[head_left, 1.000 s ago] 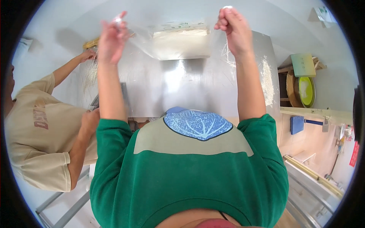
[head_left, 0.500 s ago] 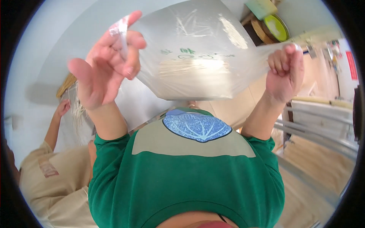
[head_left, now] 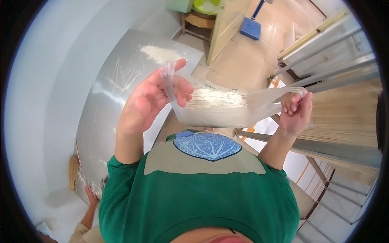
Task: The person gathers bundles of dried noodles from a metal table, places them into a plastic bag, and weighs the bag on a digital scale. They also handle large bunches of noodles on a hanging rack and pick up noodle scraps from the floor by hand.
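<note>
A: What is the left hand [head_left: 148, 99] doing?
B: Its thumb stands apart from the fingers, which are loosely bent. A handle of the clear plastic bag [head_left: 214, 119] loops over the index finger and runs down past the others.

A: And the right hand [head_left: 295, 109]?
B: Fingers curled in, clamped on the bag's other handle, which is drawn out taut to that side.

A: So where is the bag itself?
B: Hanging between the two hands, in front of the green shirt [head_left: 202, 190]. A bundle of thin, pale strands [head_left: 221, 99] lies in it, crosswise, and faint green print shows near its top.

A: What's to the left of the bag?
B: A shiny metal bench [head_left: 91, 133], with a patch of pale bits [head_left: 160, 54] at its far end. Well down and left of the bag, another person's hand [head_left: 91, 195] is at the bench's edge, near a straw brush [head_left: 73, 172].

A: Beyond the bag?
B: A tiled floor [head_left: 239, 60], a blue dustpan [head_left: 250, 29] on it, and a bright green basin [head_left: 206, 5] above a wooden stand [head_left: 198, 20].

A: Right of the bag?
B: A metal rack [head_left: 344, 73], with long, pale strands close by it, too blurred to make out singly.
</note>
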Action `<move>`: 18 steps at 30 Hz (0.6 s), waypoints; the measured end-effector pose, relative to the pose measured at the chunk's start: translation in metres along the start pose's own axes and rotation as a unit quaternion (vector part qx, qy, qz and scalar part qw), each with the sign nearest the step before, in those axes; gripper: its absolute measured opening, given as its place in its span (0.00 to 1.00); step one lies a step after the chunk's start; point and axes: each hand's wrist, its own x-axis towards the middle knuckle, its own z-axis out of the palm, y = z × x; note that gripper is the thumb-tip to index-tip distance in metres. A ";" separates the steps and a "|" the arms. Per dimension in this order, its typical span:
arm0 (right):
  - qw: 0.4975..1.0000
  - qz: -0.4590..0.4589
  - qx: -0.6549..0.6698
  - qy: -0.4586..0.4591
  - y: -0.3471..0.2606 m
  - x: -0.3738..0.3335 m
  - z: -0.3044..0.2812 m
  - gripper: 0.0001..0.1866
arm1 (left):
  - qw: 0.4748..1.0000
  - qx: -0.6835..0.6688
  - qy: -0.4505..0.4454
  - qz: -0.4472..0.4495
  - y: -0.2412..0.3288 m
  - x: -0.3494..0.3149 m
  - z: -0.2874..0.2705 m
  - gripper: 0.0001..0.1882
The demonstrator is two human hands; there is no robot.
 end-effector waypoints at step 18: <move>0.986 0.076 -0.070 0.129 0.056 0.107 -0.019 0.15 | 0.985 -0.133 0.054 -0.091 -0.042 0.162 -0.087 0.38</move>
